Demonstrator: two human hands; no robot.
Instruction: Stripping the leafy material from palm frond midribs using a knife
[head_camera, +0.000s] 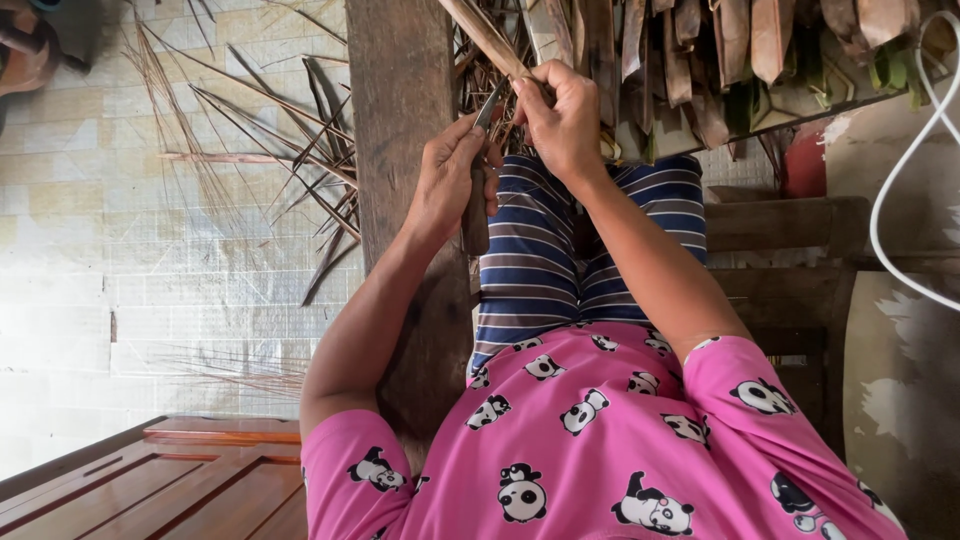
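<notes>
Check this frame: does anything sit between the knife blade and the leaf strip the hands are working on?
Nothing visible does. The left hand grips the knife, its blade reaching the dried leaf strip pinched by the right hand.

The person wore a short-sleeved pink top (600, 440) printed with black-and-white pandas, and blue trousers (540, 250) with white-and-brown stripes.

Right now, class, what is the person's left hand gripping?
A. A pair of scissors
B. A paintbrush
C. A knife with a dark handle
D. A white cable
C: the left hand is closed round the dark handle of a knife, its blade angled up to the dried leaf strip that the right hand pinches.
</notes>
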